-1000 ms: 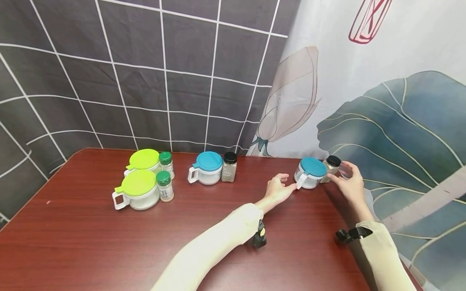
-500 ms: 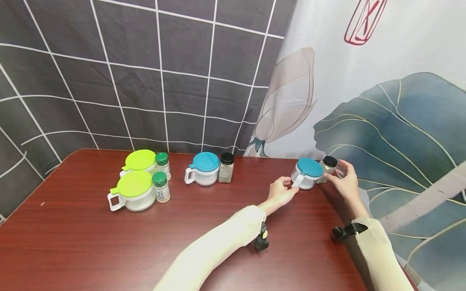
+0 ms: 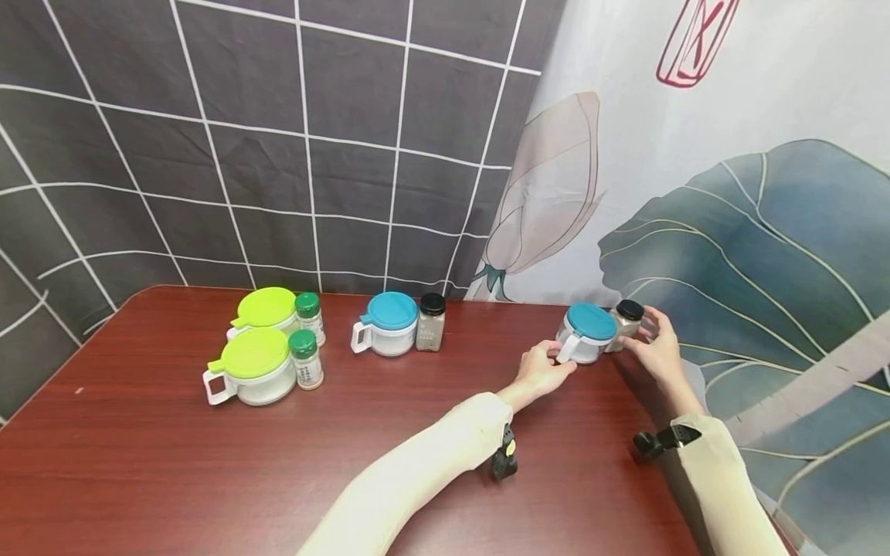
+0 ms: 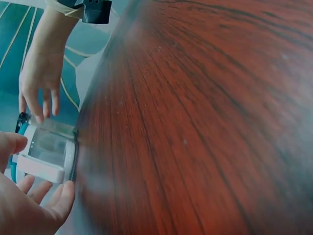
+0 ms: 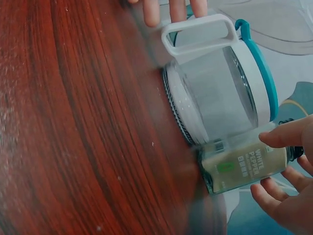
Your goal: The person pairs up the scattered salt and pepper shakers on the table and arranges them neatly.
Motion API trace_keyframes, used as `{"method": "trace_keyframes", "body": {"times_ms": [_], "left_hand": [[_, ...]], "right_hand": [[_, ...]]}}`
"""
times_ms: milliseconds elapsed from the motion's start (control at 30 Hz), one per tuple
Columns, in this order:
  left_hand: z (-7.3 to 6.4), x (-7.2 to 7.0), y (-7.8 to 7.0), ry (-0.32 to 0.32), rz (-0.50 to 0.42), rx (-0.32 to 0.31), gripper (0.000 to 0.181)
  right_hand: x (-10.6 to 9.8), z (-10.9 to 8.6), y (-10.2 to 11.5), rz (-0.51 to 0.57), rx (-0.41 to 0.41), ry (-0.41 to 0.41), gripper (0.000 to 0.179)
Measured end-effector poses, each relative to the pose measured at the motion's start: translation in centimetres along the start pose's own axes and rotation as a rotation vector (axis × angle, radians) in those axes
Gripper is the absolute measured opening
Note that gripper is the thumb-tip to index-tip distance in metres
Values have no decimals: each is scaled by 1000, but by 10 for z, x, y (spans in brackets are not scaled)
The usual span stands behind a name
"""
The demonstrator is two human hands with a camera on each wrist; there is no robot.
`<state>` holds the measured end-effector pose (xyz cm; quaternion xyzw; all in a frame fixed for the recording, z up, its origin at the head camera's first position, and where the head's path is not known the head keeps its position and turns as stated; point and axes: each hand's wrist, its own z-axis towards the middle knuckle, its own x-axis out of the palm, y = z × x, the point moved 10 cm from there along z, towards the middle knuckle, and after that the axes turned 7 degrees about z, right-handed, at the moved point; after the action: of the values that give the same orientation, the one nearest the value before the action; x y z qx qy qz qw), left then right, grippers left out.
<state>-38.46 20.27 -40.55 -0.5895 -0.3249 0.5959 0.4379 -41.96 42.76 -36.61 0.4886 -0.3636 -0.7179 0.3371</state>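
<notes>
My left hand [image 3: 545, 371] is beside the white handle of a clear seasoning jar [image 3: 588, 333] with a blue lid, at the right of the table. In the right wrist view, its fingertips [image 5: 151, 14] lie by the handle [image 5: 200, 34], without closing round it. My right hand [image 3: 660, 351] holds a small glass bottle of white pepper [image 5: 244, 164] with a black cap. Its thumb lies on one side and its fingers on the other. Bottle and jar stand close together, apparently touching. In the left wrist view the jar [image 4: 49, 149] partly hides the bottle.
Another blue-lidded jar [image 3: 391, 324] stands mid-table beside a black-capped bottle [image 3: 430, 323]. Further left are two green-lidded jars, the front one [image 3: 257, 367] and the rear one [image 3: 267, 309], with two green-capped shakers [image 3: 306, 359]. A patterned cloth [image 3: 695, 193] hangs behind the table [image 3: 208, 479].
The head view has shifted slightly, moving the scene a little left. My left hand has edged closer to the blue-lidded jar's handle. My right hand stays at the pepper bottle.
</notes>
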Motion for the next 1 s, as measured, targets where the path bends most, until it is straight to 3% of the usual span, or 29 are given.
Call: {"method": "trace_keyframes", "body": {"times_ms": [400, 733, 1000], "left_hand": [[5, 5, -8, 40, 78, 70, 42], [10, 5, -5, 161, 157, 63, 28], [11, -10, -1, 64, 167, 58, 28]], "right_hand": [[3, 2, -3, -33, 46, -47, 76], [8, 2, 0, -117, 28, -59, 64], [12, 1, -9, -29, 91, -37, 70]]}}
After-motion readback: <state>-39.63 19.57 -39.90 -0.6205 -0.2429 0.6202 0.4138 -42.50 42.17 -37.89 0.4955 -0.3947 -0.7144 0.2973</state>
